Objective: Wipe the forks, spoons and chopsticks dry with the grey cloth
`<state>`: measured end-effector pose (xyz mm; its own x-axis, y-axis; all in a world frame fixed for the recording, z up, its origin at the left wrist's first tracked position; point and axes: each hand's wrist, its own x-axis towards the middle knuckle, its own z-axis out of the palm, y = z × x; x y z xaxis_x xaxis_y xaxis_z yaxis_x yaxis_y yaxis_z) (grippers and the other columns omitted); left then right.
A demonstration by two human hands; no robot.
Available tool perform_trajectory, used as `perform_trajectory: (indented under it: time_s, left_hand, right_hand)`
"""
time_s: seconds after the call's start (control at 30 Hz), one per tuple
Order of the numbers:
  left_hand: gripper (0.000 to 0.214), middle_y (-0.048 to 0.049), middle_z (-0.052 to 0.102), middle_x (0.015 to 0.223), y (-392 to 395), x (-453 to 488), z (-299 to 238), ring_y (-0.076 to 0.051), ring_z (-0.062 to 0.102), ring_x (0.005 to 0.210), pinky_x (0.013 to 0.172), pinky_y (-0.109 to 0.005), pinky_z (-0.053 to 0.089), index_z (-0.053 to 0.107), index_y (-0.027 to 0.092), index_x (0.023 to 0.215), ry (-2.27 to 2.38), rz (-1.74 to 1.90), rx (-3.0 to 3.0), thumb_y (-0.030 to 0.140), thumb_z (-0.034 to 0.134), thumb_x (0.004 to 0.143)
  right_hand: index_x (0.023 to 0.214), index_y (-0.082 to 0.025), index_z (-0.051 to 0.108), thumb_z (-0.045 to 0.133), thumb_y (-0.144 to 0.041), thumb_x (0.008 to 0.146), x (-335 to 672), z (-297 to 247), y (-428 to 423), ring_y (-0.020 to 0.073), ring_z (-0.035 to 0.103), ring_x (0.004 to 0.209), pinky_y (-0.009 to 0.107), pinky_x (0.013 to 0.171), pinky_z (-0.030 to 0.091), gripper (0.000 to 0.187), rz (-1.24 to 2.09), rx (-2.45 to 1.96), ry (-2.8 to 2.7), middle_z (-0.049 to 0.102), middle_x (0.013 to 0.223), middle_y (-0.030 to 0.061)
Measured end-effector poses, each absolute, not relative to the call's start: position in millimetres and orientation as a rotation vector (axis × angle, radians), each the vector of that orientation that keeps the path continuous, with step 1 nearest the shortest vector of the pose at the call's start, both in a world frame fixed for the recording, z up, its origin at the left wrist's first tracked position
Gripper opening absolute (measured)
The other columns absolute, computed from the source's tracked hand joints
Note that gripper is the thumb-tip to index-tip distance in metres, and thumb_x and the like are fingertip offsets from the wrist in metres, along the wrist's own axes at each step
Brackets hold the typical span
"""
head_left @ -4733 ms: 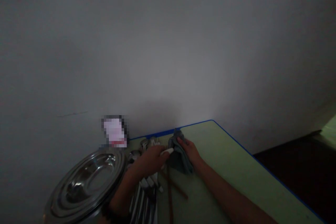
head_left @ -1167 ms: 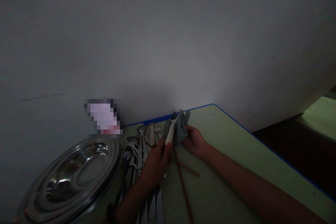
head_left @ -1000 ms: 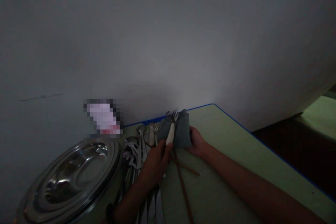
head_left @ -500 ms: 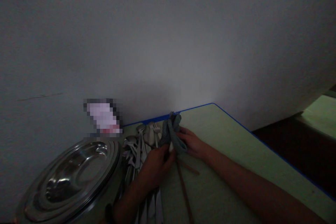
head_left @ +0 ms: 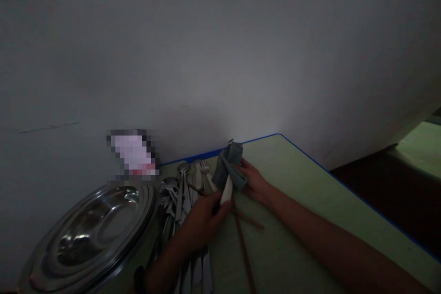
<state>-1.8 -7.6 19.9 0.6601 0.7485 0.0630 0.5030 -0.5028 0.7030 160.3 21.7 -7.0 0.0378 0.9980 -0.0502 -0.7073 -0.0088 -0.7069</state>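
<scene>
My left hand is closed on the pale, broad handle of a piece of cutlery. Its far end is hidden in a grey-green cloth, so I cannot make out which kind it is. My right hand grips that cloth from the right side, folded around the piece. Just left of my left hand lies a heap of metal spoons and forks, partly covered by my forearm. Beneath my hands, thin brown sticks like chopsticks rest on the table.
A stack of shiny oval metal plates stands at the left, near the wall. Behind it leans a blurred-out rectangular item. The green table has a blue edge; a second green surface shows far right.
The cloth has shifted slightly up and turned in my right hand. More of the pale handle now shows between the cloth and my left hand, which has moved slightly down.
</scene>
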Motion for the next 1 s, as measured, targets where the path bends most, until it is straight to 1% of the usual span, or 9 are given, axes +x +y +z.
perform_trajectory:
  time_s: [0.1, 0.17, 0.3, 0.4, 0.63, 0.7, 0.8, 0.9, 1.0]
  left_hand:
    - [0.028, -0.0032, 0.066, 0.085, -6, -2, 21, -0.019, 0.060, 0.077, 0.067, -0.025, 0.044, 0.058, 0.016, 0.094, 0.988, 0.599, 2.126, 0.033, 0.037, 0.088]
    - [0.028, -0.0033, 0.066, 0.087, -5, -2, 20, -0.019, 0.061, 0.080, 0.070, -0.026, 0.044, 0.058, 0.017, 0.096, 1.007, 0.635, 2.121, 0.033, 0.036, 0.089]
    - [0.028, -0.0049, 0.066, 0.081, -6, -2, 18, -0.021, 0.062, 0.075, 0.070, -0.028, 0.044, 0.059, 0.017, 0.091, 1.011, 0.556, 2.225, 0.035, 0.037, 0.089]
    - [0.030, -0.0054, 0.066, 0.078, -8, -2, 19, -0.021, 0.062, 0.072, 0.067, -0.028, 0.044, 0.059, 0.017, 0.088, 0.985, 0.515, 2.244, 0.035, 0.035, 0.089]
    - [0.031, -0.0028, 0.065, 0.076, -8, -2, 21, -0.019, 0.060, 0.073, 0.067, -0.025, 0.044, 0.058, 0.016, 0.083, 0.955, 0.623, 2.154, 0.036, 0.035, 0.089]
    - [0.031, -0.0017, 0.063, 0.073, -6, -2, 21, -0.018, 0.058, 0.070, 0.065, -0.025, 0.043, 0.058, 0.016, 0.080, 0.975, 0.663, 2.130, 0.036, 0.036, 0.088]
    - [0.033, 0.0010, 0.056, 0.061, -3, -3, 20, -0.015, 0.051, 0.057, 0.054, -0.023, 0.039, 0.057, 0.016, 0.073, 1.034, 0.722, 2.065, 0.037, 0.036, 0.086]
    - [0.035, 0.0039, 0.045, 0.052, 0, -3, 19, -0.012, 0.043, 0.049, 0.046, -0.021, 0.032, 0.052, 0.016, 0.064, 1.121, 0.843, 1.926, 0.039, 0.035, 0.085]
    - [0.036, 0.0048, 0.041, 0.050, 2, -4, 18, -0.011, 0.039, 0.046, 0.044, -0.020, 0.029, 0.049, 0.017, 0.061, 1.170, 0.904, 1.864, 0.040, 0.035, 0.084]
  right_hand:
    - [0.087, -0.019, 0.060, 0.072, -0.016, 0.057, 159, -5, 18, 0.0158, 0.064, 0.070, 0.031, 0.070, 0.049, 0.033, 1.473, -0.669, -0.618, 0.069, 0.075, -0.0005]
    - [0.083, -0.018, 0.062, 0.073, -0.018, 0.057, 157, -5, 17, 0.0167, 0.064, 0.073, 0.031, 0.072, 0.049, 0.029, 1.474, -0.665, -0.621, 0.069, 0.074, 0.0007]
    - [0.071, -0.017, 0.063, 0.074, -0.027, 0.055, 152, -6, 17, 0.0196, 0.063, 0.080, 0.032, 0.073, 0.048, 0.022, 1.429, -0.676, -0.581, 0.069, 0.071, 0.0023]
    - [0.065, -0.016, 0.063, 0.075, -0.028, 0.052, 151, -7, 18, 0.0208, 0.063, 0.080, 0.032, 0.073, 0.048, 0.021, 1.405, -0.717, -0.566, 0.068, 0.066, 0.0023]
    - [0.071, -0.015, 0.065, 0.074, -0.022, 0.053, 157, -8, 20, 0.0192, 0.063, 0.079, 0.031, 0.074, 0.048, 0.021, 1.538, -0.660, -0.636, 0.069, 0.071, 0.0028]
    - [0.074, -0.016, 0.065, 0.074, -0.019, 0.052, 157, -7, 19, 0.0182, 0.063, 0.077, 0.030, 0.073, 0.048, 0.023, 1.545, -0.648, -0.649, 0.069, 0.072, 0.0023]
    - [0.077, -0.016, 0.066, 0.074, -0.016, 0.053, 156, -6, 18, 0.0164, 0.064, 0.072, 0.030, 0.072, 0.049, 0.025, 1.539, -0.656, -0.647, 0.070, 0.073, 0.0018]
    - [0.080, -0.016, 0.066, 0.073, -0.018, 0.057, 155, -7, 19, 0.0152, 0.064, 0.070, 0.030, 0.072, 0.049, 0.024, 1.544, -0.656, -0.627, 0.070, 0.075, 0.0015]
    - [0.077, -0.017, 0.066, 0.075, -0.022, 0.056, 154, -7, 19, 0.0158, 0.064, 0.073, 0.030, 0.072, 0.049, 0.024, 1.513, -0.641, -0.583, 0.070, 0.075, 0.0014]
